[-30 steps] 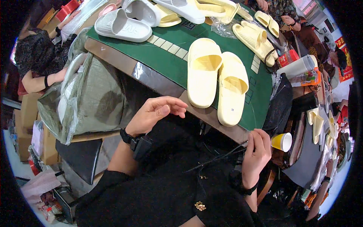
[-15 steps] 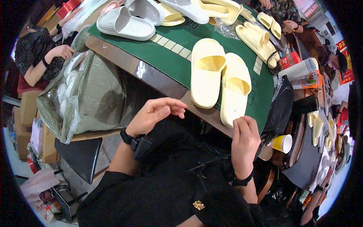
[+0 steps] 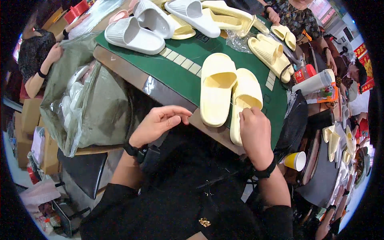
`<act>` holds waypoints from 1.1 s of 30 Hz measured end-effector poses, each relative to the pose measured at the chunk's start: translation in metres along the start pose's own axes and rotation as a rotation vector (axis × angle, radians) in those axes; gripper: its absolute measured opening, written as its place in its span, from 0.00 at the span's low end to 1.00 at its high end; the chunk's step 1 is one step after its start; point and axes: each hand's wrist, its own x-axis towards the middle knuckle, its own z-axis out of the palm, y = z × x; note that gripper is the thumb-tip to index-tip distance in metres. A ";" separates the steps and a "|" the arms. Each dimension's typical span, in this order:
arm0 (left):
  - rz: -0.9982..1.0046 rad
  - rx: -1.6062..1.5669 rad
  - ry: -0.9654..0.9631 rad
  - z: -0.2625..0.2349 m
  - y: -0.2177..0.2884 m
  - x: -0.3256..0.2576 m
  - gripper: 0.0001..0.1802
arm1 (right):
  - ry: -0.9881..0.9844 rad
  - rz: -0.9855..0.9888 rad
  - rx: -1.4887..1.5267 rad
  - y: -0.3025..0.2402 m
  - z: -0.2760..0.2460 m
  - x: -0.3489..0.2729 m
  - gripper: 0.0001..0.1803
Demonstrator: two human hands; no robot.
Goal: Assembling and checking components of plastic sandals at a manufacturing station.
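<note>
Two pale yellow slide slippers lie side by side at the near edge of a green-topped table, toes pointing away. My right hand is over the right slipper, hiding part of its insole and heel. Its fingers are pinched together, and whatever may be between them is hidden. Left of it, the left slipper lies untouched. My left hand hovers just off the table edge, short of the left slipper's heel. Its fingers are loosely curved and apart, with nothing in them.
Grey slippers and more yellow slippers lie farther back. A large green bag of wrapped white items stands at left, a person's hand at its rim. A yellow cup is at right. Another person is across the table.
My right hand has moved from the right slipper's heel tip forward over its insole. My left hand stays nearly in place. The person at left now has a hand on the bag's rim.
</note>
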 end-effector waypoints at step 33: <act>-0.049 1.233 -0.171 -0.038 0.003 0.286 0.28 | 0.285 0.018 0.295 0.021 0.042 0.024 0.02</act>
